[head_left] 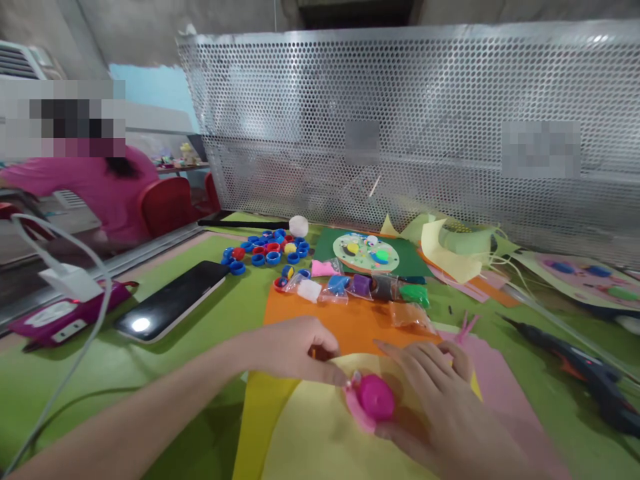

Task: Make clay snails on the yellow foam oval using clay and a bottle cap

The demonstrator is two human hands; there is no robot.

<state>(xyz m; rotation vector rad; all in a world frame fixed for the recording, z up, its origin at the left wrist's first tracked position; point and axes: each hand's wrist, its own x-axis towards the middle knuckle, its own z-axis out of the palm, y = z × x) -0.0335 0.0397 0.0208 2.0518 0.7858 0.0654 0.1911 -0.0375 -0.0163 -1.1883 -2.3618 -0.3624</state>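
Observation:
My left hand (pixel 295 350) is curled into a pinch beside a magenta ball of clay (pixel 376 395), its fingertips at the ball's left edge on a small clear wrapper. My right hand (pixel 440 400) lies over the ball's right side, thumb under it and fingers spread across the top. The ball rests on a pink scrap on a yellow sheet (pixel 310 433). Beyond my hands, an orange sheet (pixel 350 320) carries a row of small bags of coloured clay (pixel 367 287).
A pile of blue and red bottle caps (pixel 265 252) and a phone (pixel 173 300) lie left on the green table (pixel 210 313). A glue gun (pixel 585 373) lies right. A perforated metal screen (pixel 425 127) stands behind. A person in pink sits at far left.

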